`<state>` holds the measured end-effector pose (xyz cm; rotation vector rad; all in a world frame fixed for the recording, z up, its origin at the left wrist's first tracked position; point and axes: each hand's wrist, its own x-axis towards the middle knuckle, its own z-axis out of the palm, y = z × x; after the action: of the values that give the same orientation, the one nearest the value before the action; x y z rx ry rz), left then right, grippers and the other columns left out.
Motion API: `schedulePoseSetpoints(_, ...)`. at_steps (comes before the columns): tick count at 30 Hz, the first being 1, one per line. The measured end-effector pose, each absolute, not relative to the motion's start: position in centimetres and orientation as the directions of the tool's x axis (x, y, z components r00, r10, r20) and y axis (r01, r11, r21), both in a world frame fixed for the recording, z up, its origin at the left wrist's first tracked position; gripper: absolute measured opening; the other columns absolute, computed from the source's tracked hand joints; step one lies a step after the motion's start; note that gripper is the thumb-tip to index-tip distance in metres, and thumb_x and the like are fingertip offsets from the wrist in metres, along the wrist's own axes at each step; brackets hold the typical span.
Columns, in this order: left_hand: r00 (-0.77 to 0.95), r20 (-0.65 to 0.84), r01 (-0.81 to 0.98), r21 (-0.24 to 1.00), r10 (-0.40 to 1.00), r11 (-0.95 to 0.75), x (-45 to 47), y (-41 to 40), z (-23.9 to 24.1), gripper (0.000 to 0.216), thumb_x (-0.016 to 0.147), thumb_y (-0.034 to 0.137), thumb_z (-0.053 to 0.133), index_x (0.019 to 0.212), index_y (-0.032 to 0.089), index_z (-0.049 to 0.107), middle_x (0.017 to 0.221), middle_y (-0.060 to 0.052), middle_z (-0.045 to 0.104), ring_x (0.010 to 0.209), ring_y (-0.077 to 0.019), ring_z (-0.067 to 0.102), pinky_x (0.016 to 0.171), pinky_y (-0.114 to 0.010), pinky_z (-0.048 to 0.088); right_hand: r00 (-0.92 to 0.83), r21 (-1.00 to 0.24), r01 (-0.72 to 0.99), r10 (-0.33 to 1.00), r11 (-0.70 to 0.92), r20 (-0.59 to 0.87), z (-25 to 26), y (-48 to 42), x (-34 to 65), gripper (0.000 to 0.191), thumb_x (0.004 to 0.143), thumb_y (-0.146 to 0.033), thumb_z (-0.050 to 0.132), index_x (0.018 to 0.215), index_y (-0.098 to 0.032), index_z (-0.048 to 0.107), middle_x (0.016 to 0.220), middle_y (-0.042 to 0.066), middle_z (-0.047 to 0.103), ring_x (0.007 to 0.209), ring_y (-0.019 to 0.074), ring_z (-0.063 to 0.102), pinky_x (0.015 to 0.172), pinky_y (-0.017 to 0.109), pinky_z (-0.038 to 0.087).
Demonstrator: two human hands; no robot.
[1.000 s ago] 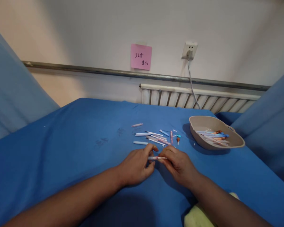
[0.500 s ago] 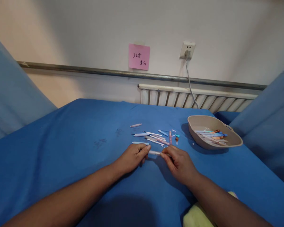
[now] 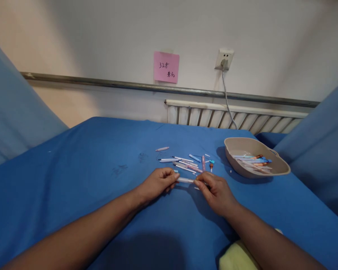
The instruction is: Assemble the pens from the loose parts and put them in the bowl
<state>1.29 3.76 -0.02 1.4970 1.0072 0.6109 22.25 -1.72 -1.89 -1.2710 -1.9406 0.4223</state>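
Note:
Between my hands a pale pen barrel (image 3: 185, 180) is held level, just above the blue cloth. My left hand (image 3: 160, 181) is closed round its left end. The fingertips of my right hand (image 3: 214, 191) pinch its right end. Just beyond my fingers lie several loose pen parts: a pale blue-white barrel (image 3: 169, 160), thin white refills (image 3: 185, 170), a pink patterned barrel (image 3: 203, 163), a light blue tube (image 3: 194, 158) and a small brown piece (image 3: 211, 166). A small white piece (image 3: 196, 188) shows under the held barrel, near my right fingers.
A beige basin (image 3: 284, 169) holding several pens stands at the right. One pinkish pen part (image 3: 162, 149) lies apart at the back. A yellow-green cloth (image 3: 238, 257) is under my right forearm. Behind the blue-covered table (image 3: 87, 157) are a radiator (image 3: 202, 112) and a metal pipe (image 3: 115, 84).
My hands have drawn slightly apart, baring a little more of the barrel. The left hand now covers most of a light blue piece behind it. A small white piece shows below the barrel.

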Motion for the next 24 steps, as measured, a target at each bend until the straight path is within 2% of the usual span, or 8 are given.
schedulePoseSetpoints(5, 0.507, -0.056, 0.176, 0.984, 0.860, -0.039, 1.2, 3.8, 0.1, 0.028, 0.070, 0.038, 0.071, 0.076, 0.014, 0.057, 0.059, 0.004, 0.052, 0.052, -0.0080, 0.045, 0.049, -0.019, 0.033, -0.151, -0.721, 0.588, 0.926, 0.366, 0.346, -2.3, -1.2, 22.4, 0.022, 0.089, -0.031, 0.049, 0.073, -0.019, 0.061, 0.063, -0.001, 0.059, 0.060, 0.0129, 0.055, 0.057, 0.022, 0.038)
schedulePoseSetpoints(8, 0.511, -0.106, 0.166, 0.986, 0.853, 0.023, 1.2, 3.9, 0.0, 0.035, 0.078, 0.049, 0.059, 0.083, 0.015, 0.057, 0.063, 0.002, 0.057, 0.051, -0.0094, 0.050, 0.048, -0.020, 0.035, -0.115, -0.737, 0.578, 0.929, 0.351, 0.352, -2.6, -1.0, 22.4, 0.023, 0.088, -0.032, 0.050, 0.073, -0.019, 0.062, 0.063, -0.002, 0.059, 0.059, 0.0127, 0.054, 0.056, 0.022, 0.039)
schedulePoseSetpoints(10, 0.508, -0.162, 0.203, 0.977, 0.846, 0.065, 1.2, 4.1, -0.1, 0.043, 0.084, 0.056, 0.047, 0.077, 0.014, 0.056, 0.058, 0.001, 0.056, 0.045, -0.0092, 0.048, 0.044, -0.020, 0.034, -0.114, -0.723, 0.585, 0.920, 0.367, 0.375, -2.6, -0.9, 22.5, 0.022, 0.087, -0.032, 0.050, 0.075, -0.019, 0.063, 0.064, -0.001, 0.060, 0.060, 0.0127, 0.054, 0.058, 0.022, 0.039)
schedulePoseSetpoints(12, 0.497, -0.187, 0.247, 0.967, 0.848, 0.068, 1.2, 4.1, -0.3, 0.046, 0.084, 0.057, 0.045, 0.069, 0.015, 0.054, 0.052, 0.002, 0.053, 0.041, -0.0085, 0.044, 0.042, -0.020, 0.032, -0.122, -0.709, 0.592, 0.912, 0.384, 0.393, -2.6, -0.9, 22.5, 0.021, 0.087, -0.031, 0.050, 0.075, -0.019, 0.063, 0.065, -0.001, 0.060, 0.061, 0.0128, 0.054, 0.060, 0.022, 0.039)
schedulePoseSetpoints(17, 0.483, -0.098, 0.232, 0.973, 0.870, -0.019, 1.2, 3.9, -0.1, 0.032, 0.078, 0.045, 0.059, 0.067, 0.016, 0.052, 0.051, 0.005, 0.050, 0.044, -0.0081, 0.043, 0.045, -0.020, 0.035, -0.096, -0.770, 0.549, 0.940, 0.325, 0.328, -2.4, -0.8, 22.7, 0.022, 0.086, -0.031, 0.051, 0.072, -0.019, 0.062, 0.062, -0.002, 0.057, 0.059, 0.0123, 0.052, 0.057, 0.021, 0.038)
schedulePoseSetpoints(24, 0.518, -0.006, 0.233, 0.963, 0.855, -0.135, 1.3, 3.6, 0.4, 0.022, 0.077, 0.036, 0.061, 0.072, 0.015, 0.056, 0.056, 0.004, 0.053, 0.052, -0.0098, 0.047, 0.052, -0.022, 0.039, -0.089, -0.876, 0.409, 0.966, 0.256, 0.241, -2.8, -0.4, 22.8, 0.024, 0.083, -0.035, 0.054, 0.068, -0.017, 0.060, 0.055, -0.004, 0.052, 0.052, 0.0105, 0.047, 0.049, 0.020, 0.035)
